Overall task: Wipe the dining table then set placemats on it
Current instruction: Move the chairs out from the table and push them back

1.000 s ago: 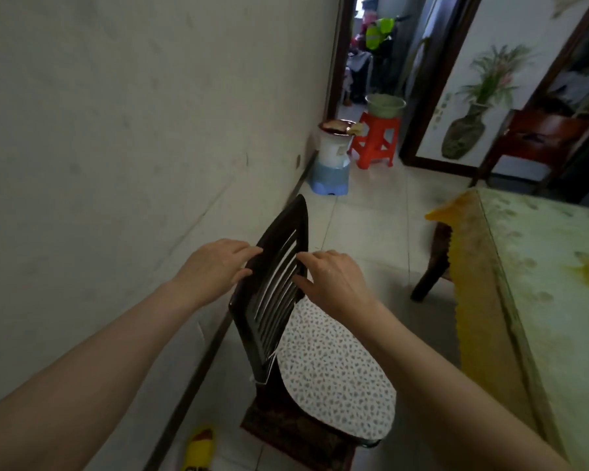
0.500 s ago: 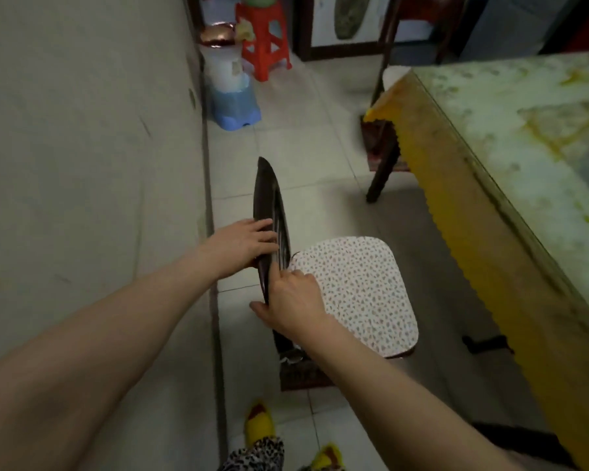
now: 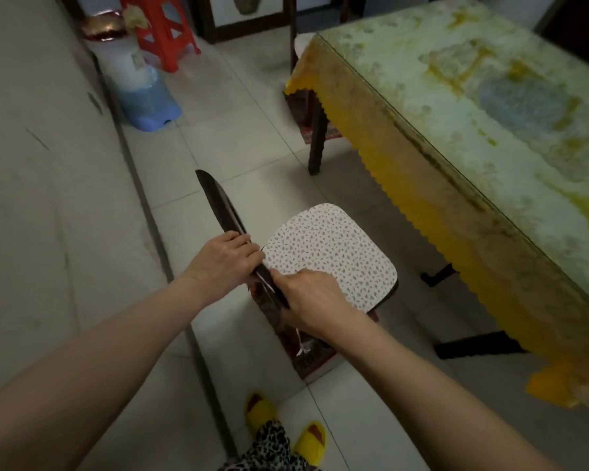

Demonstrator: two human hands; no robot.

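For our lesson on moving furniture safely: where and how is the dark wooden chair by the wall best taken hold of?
Probably by the top rail of the chair's backrest, coming from above and behind. It is a long, narrow edge standing clear of the wall, so fingers can wrap over it. The left hand and right hand already grip it side by side; the patterned seat cushion offers no firm hold.

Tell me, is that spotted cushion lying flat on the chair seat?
Yes, flat: the cushion is spread over the chair seat, both hands at its back edge.
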